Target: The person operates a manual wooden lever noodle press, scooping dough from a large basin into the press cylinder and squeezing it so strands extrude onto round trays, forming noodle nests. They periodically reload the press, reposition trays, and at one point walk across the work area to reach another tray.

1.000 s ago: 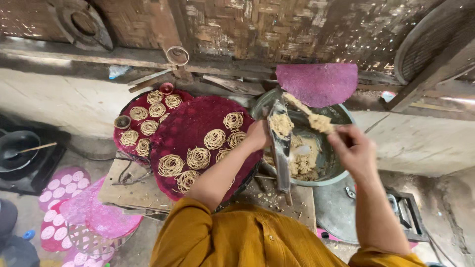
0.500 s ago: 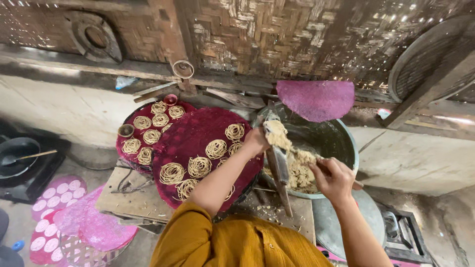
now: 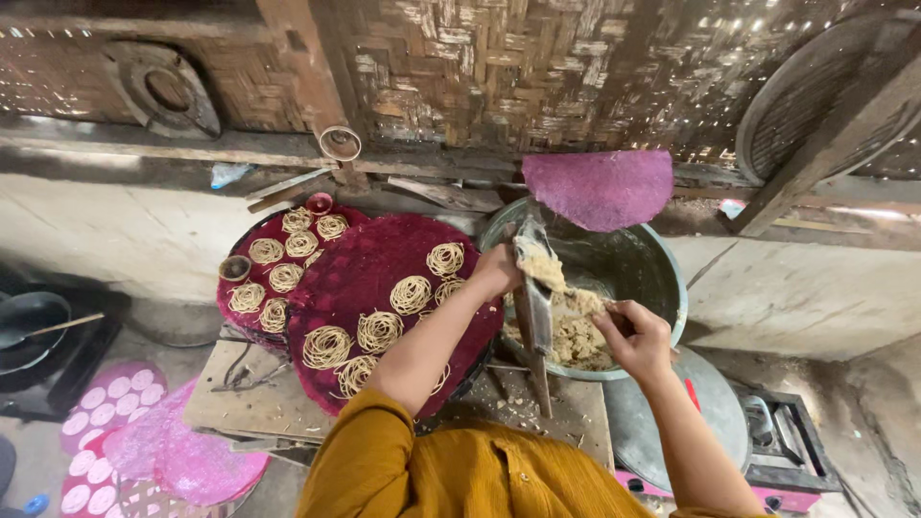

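My left hand [image 3: 496, 270] grips a metal noodle press [image 3: 533, 297] held upright at the edge of a large metal bowl [image 3: 652, 261]. Pale dough sticks to the top of the press. My right hand [image 3: 635, 336] pinches a lump of dough [image 3: 580, 304] beside the press, over the dough mass [image 3: 579, 341] in the bowl. To the left, a dark red woven mat [image 3: 369, 273] carries several coiled noodle nests [image 3: 412, 294]. A second red mat [image 3: 251, 278] behind it holds more coils.
A purple mat [image 3: 600, 185] leans on the bowl's far rim against a woven bamboo wall. Pink perforated trays [image 3: 144, 439] lie at lower left, a dark pan [image 3: 27, 322] on a stove at far left. A round metal lid [image 3: 693, 412] and wooden board [image 3: 261, 391] sit below.
My right hand came down from above the bowl to the press, bringing a lump of dough against it. My left hand kept its grip on the press.
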A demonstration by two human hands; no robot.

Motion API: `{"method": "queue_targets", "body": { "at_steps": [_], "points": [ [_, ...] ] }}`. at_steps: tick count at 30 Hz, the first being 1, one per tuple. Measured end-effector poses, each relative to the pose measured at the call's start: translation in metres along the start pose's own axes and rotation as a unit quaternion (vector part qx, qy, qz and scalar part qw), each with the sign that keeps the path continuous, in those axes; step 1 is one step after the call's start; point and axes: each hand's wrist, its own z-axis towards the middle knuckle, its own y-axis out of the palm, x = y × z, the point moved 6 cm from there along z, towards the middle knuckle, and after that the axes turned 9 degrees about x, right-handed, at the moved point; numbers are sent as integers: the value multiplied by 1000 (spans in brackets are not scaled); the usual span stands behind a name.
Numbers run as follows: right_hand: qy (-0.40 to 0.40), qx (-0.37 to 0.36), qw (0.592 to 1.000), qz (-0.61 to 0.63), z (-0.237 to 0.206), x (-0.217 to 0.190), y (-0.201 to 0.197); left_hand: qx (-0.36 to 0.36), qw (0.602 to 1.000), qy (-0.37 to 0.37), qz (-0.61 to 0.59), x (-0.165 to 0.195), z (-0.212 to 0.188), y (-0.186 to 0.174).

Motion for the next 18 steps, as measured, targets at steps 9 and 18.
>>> {"method": "queue_targets", "body": {
  "at_steps": [9, 18],
  "points": [
    [133, 9, 991, 31, 12, 91, -4, -52, 990, 105, -84, 5, 22, 40],
    [121, -51, 988, -78, 51, 70, -40, -104, 994, 13, 39, 24, 27, 54]
  ]
}}
